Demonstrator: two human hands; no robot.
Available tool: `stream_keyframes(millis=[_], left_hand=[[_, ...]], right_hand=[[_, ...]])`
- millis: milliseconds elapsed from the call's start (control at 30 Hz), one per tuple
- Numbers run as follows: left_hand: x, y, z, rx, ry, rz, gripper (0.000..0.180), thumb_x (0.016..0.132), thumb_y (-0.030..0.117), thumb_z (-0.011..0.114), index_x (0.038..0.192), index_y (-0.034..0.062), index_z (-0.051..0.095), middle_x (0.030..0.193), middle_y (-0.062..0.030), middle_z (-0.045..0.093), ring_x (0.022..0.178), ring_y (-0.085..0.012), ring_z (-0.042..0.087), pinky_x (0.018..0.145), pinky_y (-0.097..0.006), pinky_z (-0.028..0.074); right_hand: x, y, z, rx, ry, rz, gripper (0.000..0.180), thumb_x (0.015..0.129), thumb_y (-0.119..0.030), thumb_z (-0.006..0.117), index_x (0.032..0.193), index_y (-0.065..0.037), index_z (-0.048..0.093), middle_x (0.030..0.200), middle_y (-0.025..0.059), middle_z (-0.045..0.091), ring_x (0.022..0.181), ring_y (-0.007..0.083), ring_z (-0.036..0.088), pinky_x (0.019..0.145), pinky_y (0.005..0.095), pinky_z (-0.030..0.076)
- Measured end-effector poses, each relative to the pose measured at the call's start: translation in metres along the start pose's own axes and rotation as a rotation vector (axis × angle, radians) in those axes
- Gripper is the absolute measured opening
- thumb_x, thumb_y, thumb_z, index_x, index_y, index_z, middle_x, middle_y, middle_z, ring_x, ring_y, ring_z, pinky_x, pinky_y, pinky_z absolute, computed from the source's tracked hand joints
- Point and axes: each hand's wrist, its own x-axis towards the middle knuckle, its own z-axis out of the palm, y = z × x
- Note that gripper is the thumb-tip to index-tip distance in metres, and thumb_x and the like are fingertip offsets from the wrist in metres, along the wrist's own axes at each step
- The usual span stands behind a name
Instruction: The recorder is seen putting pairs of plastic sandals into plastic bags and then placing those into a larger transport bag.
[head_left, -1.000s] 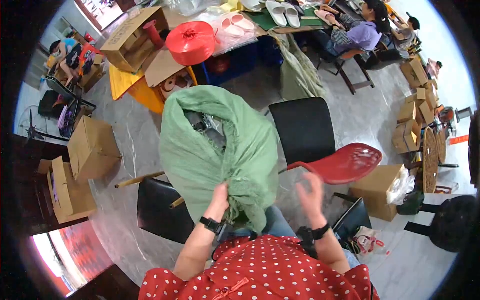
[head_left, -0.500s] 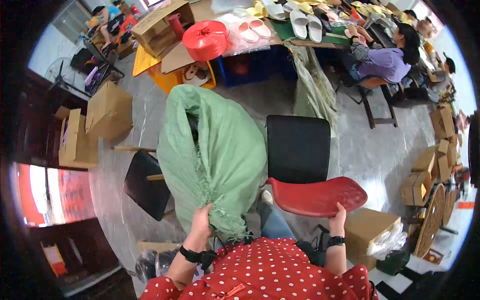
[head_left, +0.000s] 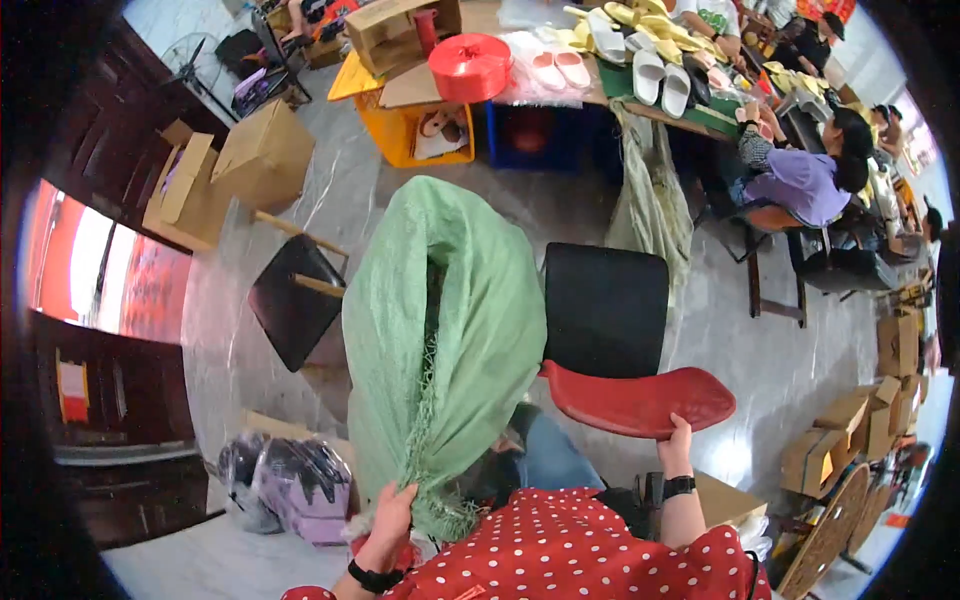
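A large, full green woven sack (head_left: 480, 310) stands in front of me, its frayed edge gathered toward my body. My left hand (head_left: 393, 510) is closed on that gathered end. To the right is a chair with a black seat (head_left: 606, 310) and a curved red backrest (head_left: 640, 402). My right hand (head_left: 677, 445) grips the near edge of the backrest, fingers on top. What fills the sack is hidden, and only a narrow dark fold shows along its opening.
A black stool (head_left: 295, 305) with wooden legs is left of the sack. Ahead, a table bears slippers (head_left: 662, 82) and a red twine roll (head_left: 470, 68), with a yellow crate (head_left: 415, 135) below. A person in purple (head_left: 800, 185) sits right. Cardboard boxes (head_left: 265, 150) flank both sides.
The table, boxes and stool sit differently in the picture as my view has turned. The sack leans nearer the chair, and both hands keep their holds.
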Motion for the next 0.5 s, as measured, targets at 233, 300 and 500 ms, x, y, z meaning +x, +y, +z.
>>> stream_keyframes(millis=[233, 300, 500], left_hand=[[-0.107, -0.013, 0.067, 0.414, 0.065, -0.142, 0.034, 0.092, 0.026, 0.056, 0.11, -0.001, 0.064, 0.097, -0.0214, 0.065, 0.089, -0.0329, 0.062, 0.084, -0.041, 0.047], [-0.125, -0.066, 0.063, 0.935, 0.034, 0.117, 0.032, 0.092, 0.021, 0.055, 0.113, -0.0004, 0.063, 0.104, -0.0201, 0.067, 0.097, -0.0296, 0.065, 0.086, -0.041, 0.049], [-0.157, -0.023, 0.117, -0.444, 0.262, -0.221, 0.034, 0.092, 0.017, 0.052, 0.12, -0.0025, 0.058, 0.109, -0.0104, 0.067, 0.096, -0.0214, 0.066, 0.085, -0.038, 0.053]], right_hand=[[0.054, -0.074, -0.067, -0.133, -0.16, 0.078, 0.03, 0.088, -0.013, 0.055, 0.117, -0.004, 0.059, 0.116, 0.0101, 0.063, 0.103, 0.0281, 0.061, 0.089, 0.0445, 0.05], [0.04, -0.084, -0.054, -0.147, -0.045, 0.11, 0.03, 0.088, -0.01, 0.055, 0.118, -0.005, 0.059, 0.114, 0.009, 0.063, 0.101, 0.0268, 0.061, 0.088, 0.0442, 0.051], [0.066, -0.077, -0.046, -0.24, -0.171, 0.08, 0.025, 0.085, -0.008, 0.058, 0.111, -0.006, 0.061, 0.113, 0.0087, 0.063, 0.104, 0.0252, 0.06, 0.091, 0.0418, 0.049]])
